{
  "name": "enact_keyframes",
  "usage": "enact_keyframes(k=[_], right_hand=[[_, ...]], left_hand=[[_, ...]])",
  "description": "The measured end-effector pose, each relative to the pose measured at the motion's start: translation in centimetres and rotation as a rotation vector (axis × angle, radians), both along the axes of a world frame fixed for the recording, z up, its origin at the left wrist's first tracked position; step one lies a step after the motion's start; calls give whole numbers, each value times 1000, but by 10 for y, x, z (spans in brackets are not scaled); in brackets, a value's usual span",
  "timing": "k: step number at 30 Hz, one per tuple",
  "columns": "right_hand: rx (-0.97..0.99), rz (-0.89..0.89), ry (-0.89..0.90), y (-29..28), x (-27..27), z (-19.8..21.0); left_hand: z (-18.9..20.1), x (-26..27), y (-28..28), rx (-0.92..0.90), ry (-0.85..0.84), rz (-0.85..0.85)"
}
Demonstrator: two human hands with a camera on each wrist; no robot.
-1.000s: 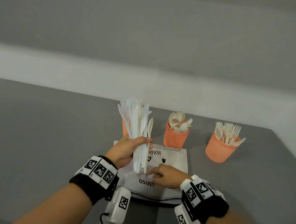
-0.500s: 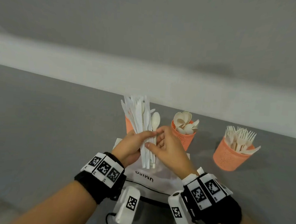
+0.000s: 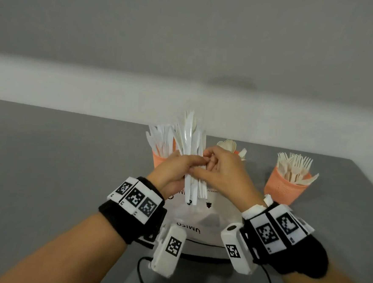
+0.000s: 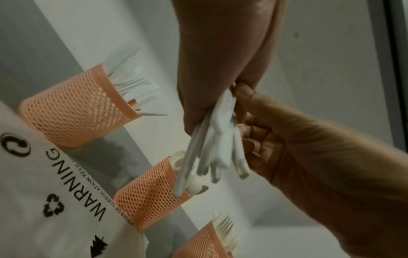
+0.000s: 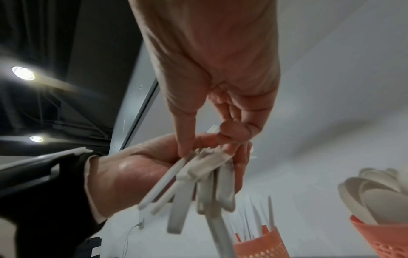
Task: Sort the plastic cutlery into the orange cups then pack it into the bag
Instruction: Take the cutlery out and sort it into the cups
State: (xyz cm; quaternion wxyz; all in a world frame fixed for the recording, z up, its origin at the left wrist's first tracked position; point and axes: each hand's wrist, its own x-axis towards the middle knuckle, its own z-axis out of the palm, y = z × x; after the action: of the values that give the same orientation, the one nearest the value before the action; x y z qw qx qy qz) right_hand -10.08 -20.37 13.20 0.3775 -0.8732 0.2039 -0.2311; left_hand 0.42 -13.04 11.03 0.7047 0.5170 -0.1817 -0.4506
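My left hand (image 3: pixel 187 163) grips an upright bundle of white plastic cutlery (image 3: pixel 191 141), mostly knives, above the white bag (image 3: pixel 199 222). My right hand (image 3: pixel 205 164) pinches the same bundle from the right with thumb and curled fingers. In the left wrist view the handles (image 4: pixel 212 153) fan out below both hands. Three orange mesh cups stand behind: the knife cup (image 3: pixel 159 159), the spoon cup (image 3: pixel 237 151) largely hidden by my right hand, and the fork cup (image 3: pixel 285 188). The right wrist view shows my thumb (image 5: pixel 184 139) on the bundle (image 5: pixel 198 176).
The grey table (image 3: pixel 47 164) ends at a white wall ledge (image 3: pixel 74 85) behind the cups. The bag lies flat with its printed warning (image 4: pixel 73 183) facing up, close to the cups. A thin black cable (image 3: pixel 140 277) trails at the near edge.
My right hand left the bag, rose to the bundle and now pinches it. The left hand kept its grip and raised the bundle slightly.
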Motion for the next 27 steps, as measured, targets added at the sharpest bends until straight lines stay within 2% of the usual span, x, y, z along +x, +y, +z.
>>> enact_keyframes(k=[5, 10, 13, 16, 25, 27], right_hand=[[22, -15, 17, 6, 28, 4], [72, 97, 187, -1, 52, 7], [-19, 92, 234, -1, 68, 7], [-75, 74, 207, 1, 83, 8], [143, 157, 126, -1, 112, -4], [250, 158, 108, -1, 115, -8]], left_hand=[[2, 22, 7, -122, -23, -89], [6, 42, 18, -197, 34, -139], [9, 53, 20, -199, 41, -126], [9, 63, 19, -225, 78, -81], [5, 86, 23, -225, 69, -13], [3, 90, 25, -212, 58, -23]])
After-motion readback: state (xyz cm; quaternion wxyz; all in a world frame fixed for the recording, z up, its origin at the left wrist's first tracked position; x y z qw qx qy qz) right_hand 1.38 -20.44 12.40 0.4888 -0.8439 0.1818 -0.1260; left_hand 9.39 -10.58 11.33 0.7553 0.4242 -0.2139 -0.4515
